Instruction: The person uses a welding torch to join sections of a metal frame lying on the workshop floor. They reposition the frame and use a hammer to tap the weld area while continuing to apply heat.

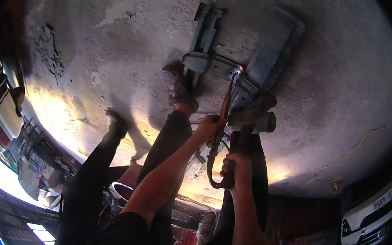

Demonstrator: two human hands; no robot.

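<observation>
My left hand point(208, 127) is closed around a gas torch point(226, 104), whose narrow nozzle points away from me. At its tip a small bright flame and a red-hot spot show on a grey metal bracket point(218, 65) lying on the floor. The bracket joins a channel-shaped piece point(205, 36) on the left and a wide metal plate point(273, 52) on the right. My right hand point(237, 169) grips the handle of a sledgehammer point(257, 122), its heavy head raised above my right leg. The torch hose bends down beside my right hand.
My left shoe point(175, 85) stands close to the bracket. Another person's dark-clad leg point(101, 151) is at left, near a bucket point(130, 177). A yellow cord point(354, 149) lies on the concrete floor point(134, 27) at right. A white vehicle point(373, 215) stands at the right edge.
</observation>
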